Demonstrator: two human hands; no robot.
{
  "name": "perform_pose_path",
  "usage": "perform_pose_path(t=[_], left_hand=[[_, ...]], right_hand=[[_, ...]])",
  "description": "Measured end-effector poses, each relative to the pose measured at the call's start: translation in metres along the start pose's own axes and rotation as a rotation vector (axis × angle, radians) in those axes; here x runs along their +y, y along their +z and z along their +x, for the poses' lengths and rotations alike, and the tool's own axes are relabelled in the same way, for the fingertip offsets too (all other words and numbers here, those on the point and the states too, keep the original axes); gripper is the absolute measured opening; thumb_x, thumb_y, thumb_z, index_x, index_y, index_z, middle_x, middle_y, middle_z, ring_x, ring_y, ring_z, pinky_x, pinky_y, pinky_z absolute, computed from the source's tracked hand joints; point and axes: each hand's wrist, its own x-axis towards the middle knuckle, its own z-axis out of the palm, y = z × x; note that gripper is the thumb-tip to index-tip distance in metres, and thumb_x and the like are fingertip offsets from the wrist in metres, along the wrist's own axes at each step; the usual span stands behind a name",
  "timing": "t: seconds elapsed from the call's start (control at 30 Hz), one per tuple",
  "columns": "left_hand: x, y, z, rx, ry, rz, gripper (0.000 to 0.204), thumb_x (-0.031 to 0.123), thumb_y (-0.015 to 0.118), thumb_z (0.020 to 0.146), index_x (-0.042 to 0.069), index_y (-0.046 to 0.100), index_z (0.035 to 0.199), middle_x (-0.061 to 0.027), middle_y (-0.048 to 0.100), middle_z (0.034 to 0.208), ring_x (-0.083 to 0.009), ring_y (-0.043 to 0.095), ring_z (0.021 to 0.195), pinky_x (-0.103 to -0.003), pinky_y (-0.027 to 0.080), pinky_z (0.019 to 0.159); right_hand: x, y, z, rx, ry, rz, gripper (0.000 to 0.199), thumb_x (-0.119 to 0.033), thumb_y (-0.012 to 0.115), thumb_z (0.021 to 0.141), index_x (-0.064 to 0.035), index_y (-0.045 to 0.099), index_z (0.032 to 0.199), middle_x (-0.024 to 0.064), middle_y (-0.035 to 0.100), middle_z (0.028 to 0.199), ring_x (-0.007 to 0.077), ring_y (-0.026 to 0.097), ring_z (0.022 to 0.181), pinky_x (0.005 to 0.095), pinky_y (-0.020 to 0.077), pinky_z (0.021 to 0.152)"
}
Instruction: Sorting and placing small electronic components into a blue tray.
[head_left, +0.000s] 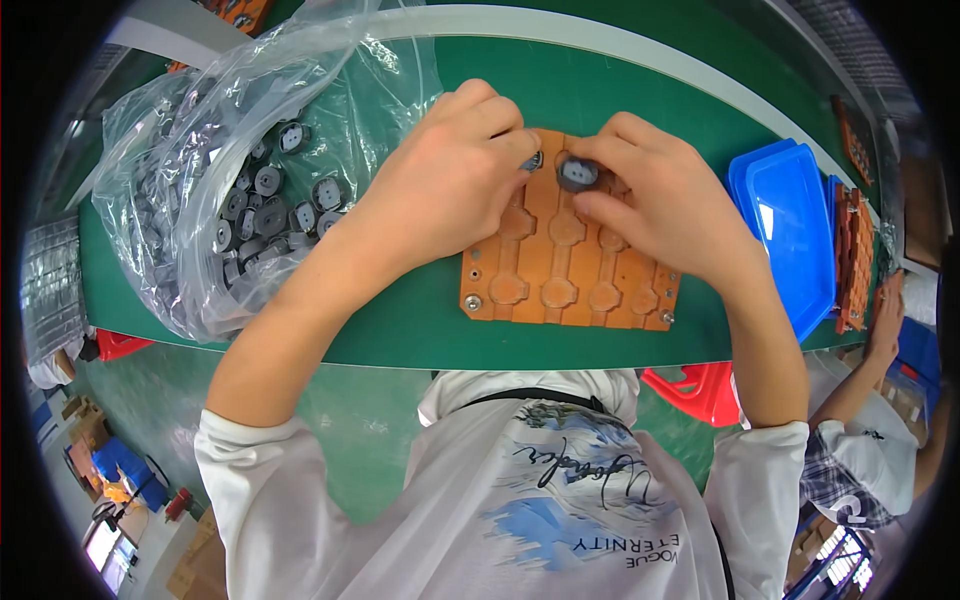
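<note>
An orange fixture board [580, 265] with rows of round recesses joined by channels lies on the green tabletop in front of me. Over its far left corner, my left hand [465, 165] is closed on a small dark grey part, mostly hidden by the fingers. My right hand [650, 185] pinches a round dark grey plastic part [578, 174] with slots in its face, between thumb and forefinger at the board's far edge. The recesses in the near rows hold no grey parts. Metal screws sit at the board's near corners.
At left, a clear plastic bag [210, 190] spills several round grey parts [268, 180] onto the table. Blue trays [795, 230] and more orange boards [853, 260] stand at right. Below the table edge is a red stool [700, 392]. Another person [870, 450] works at far right.
</note>
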Motion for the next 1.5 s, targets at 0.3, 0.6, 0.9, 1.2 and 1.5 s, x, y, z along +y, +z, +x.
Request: perform_pose_path(t=[0.3, 0.6, 0.9, 1.2, 1.5], left_hand=[[0.018, -0.069, -0.013, 0.07, -0.446, -0.001, 0.033, 0.015, 0.075, 0.085, 0.0, 0.07, 0.114, -0.0141, 0.069, 0.112, -0.0301, 0.063, 0.104, -0.037, 0.051, 0.091], [-0.05, -0.065, -0.055, -0.032, -0.63, 0.733, 0.064, 0.044, 0.07, 0.088, 0.013, 0.052, 0.142, -0.0364, 0.046, 0.137, -0.0556, 0.046, 0.122, -0.062, 0.038, 0.102], [-0.028, -0.041, -0.059, 0.026, -0.671, 0.497, 0.048, 0.03, 0.067, 0.091, -0.003, 0.057, 0.125, -0.0279, 0.054, 0.118, -0.0447, 0.053, 0.11, -0.053, 0.047, 0.092], [-0.04, -0.051, -0.062, 0.115, -0.748, 0.366, 0.039, 0.034, 0.07, 0.086, 0.002, 0.063, 0.109, -0.0212, 0.059, 0.099, -0.0412, 0.063, 0.081, -0.051, 0.053, 0.072], [0.064, -0.009, 0.015, 0.495, -0.218, -0.078, 0.024, 0.029, 0.076, 0.073, 0.011, 0.062, 0.081, -0.0083, 0.052, 0.081, -0.0279, 0.06, 0.062, -0.041, 0.05, 0.051]], right_hand=[[0.012, 0.005, 0.005, 0.043, 0.028, 0.225, 0.028, -0.006, 0.08, 0.076, -0.0001, 0.066, 0.1, 0.0081, 0.057, 0.089, 0.0197, 0.059, 0.076, 0.0314, 0.0511, 0.069], [0.01, 0.01, 0.018, 0.096, 0.045, 0.182, 0.025, -0.006, 0.079, 0.075, -0.0007, 0.064, 0.095, 0.0082, 0.057, 0.088, 0.0235, 0.058, 0.085, 0.033, 0.0505, 0.071], [0.009, 0.028, 0.002, 0.291, -0.008, 0.178, 0.028, -0.003, 0.073, 0.07, -0.0001, 0.059, 0.093, 0.0119, 0.055, 0.088, 0.0332, 0.05, 0.096, 0.0399, 0.0426, 0.089], [0.001, 0.022, -0.002, 0.22, 0.053, -0.077, 0.039, -0.007, 0.076, 0.07, -0.0022, 0.062, 0.107, 0.0118, 0.056, 0.106, 0.0306, 0.048, 0.113, 0.0388, 0.0414, 0.095], [-0.083, 0.032, -0.002, 0.543, 0.515, 2.144, 0.059, -0.047, 0.036, 0.108, -0.0041, 0.044, 0.147, 0.0084, 0.05, 0.146, 0.0224, 0.049, 0.128, 0.0374, 0.0362, 0.111]])
